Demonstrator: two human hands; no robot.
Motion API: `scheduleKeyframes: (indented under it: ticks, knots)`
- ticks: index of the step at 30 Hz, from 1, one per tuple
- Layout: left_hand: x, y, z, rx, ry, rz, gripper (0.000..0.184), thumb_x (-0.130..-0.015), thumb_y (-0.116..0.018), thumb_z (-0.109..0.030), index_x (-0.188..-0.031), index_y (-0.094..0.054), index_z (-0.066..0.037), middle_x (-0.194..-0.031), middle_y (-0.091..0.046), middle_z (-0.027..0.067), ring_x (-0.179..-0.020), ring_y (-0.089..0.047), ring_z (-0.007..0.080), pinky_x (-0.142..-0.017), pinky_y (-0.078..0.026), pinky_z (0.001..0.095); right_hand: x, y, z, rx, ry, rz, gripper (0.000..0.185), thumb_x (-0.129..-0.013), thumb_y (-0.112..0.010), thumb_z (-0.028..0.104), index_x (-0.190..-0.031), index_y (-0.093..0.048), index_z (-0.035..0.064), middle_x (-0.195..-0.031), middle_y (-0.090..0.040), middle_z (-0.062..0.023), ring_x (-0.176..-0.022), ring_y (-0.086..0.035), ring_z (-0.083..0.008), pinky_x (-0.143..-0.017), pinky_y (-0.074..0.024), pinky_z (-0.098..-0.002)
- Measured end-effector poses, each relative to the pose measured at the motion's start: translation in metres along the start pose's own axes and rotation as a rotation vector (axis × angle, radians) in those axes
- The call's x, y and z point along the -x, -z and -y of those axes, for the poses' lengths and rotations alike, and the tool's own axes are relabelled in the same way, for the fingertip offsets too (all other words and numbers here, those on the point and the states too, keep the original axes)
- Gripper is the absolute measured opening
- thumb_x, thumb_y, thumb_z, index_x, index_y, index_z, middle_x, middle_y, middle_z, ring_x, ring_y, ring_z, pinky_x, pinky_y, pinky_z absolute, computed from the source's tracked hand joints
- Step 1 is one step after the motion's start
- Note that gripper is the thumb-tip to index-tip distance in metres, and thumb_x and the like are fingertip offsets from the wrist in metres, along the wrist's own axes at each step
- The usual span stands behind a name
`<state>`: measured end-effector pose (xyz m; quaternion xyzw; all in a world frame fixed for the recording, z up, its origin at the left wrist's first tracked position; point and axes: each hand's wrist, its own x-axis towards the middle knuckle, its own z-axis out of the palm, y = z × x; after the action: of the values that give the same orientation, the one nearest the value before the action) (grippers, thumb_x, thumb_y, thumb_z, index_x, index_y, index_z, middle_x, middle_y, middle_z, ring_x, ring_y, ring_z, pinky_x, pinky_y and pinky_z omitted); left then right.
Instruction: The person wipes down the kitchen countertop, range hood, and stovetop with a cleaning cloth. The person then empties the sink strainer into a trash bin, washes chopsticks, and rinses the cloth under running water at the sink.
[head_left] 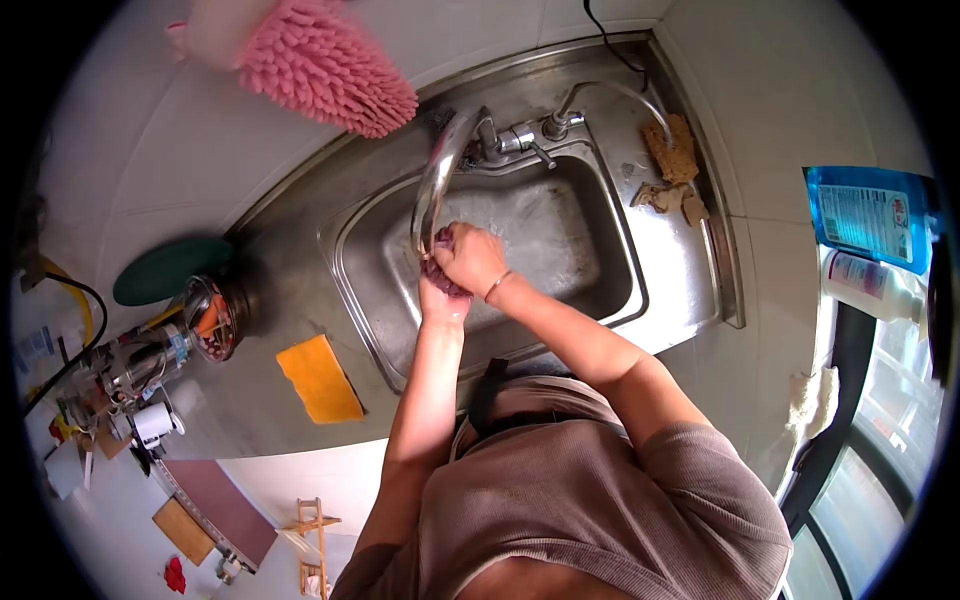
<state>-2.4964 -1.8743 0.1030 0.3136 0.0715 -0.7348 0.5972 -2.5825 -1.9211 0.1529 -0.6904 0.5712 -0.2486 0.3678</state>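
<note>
Over the left part of the steel sink (pixel 575 315), my hands are together beneath the curved faucet (pixel 433 185). My left hand (pixel 443 303) is closed around a soft, dark purple thing (pixel 445 283), which may be a cloth. From above, my right hand (pixel 473 258), with a thin bracelet at the wrist, presses its curled fingers onto the same purple thing. Fingers cover most of it, so its kind is unclear. The left palm and wrist look wet.
A yellow cloth (pixel 320 379) lies left of the sink, near a metal pot (pixel 212 318) and a green lid-like disc (pixel 172 271). A pink chenille mitt (pixel 325 70) hangs behind. Brown sponges (pixel 670 150) sit at the back right. A blue bottle (pixel 868 217) stands far right.
</note>
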Motion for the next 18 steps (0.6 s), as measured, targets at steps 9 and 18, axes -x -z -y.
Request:
scheduleKeyframes:
  ticks: [9,18]
  knots:
    - [0.014,-0.002,0.000,-0.106,-0.284,-0.059,0.034,-0.091,-0.038,-0.030,-0.106,-0.054,-0.004,-0.101,-0.058,0.0088,-0.095,-0.056,0.0219,-0.082,-0.047,0.0384,0.022,0.007,0.006,-0.126,0.149,-0.073,0.023,-0.075,-0.057,0.025,-0.084,-0.062,0.0046,-0.082,-0.062,-0.0182,-0.076,-0.059,-0.0378,-0.068,-0.0481,-0.0436]
    - [-0.021,-0.014,-0.026,-0.266,-0.003,-0.319,0.040,-0.093,-0.032,-0.028,-0.115,-0.049,0.002,-0.117,-0.054,0.0178,-0.107,-0.054,0.0300,-0.095,-0.043,0.0447,-0.007,0.018,-0.089,-0.272,-0.270,-0.190,0.026,-0.083,-0.053,0.024,-0.093,-0.062,0.0024,-0.080,-0.063,-0.0194,-0.076,-0.062,-0.0337,-0.069,-0.0488,-0.0389]
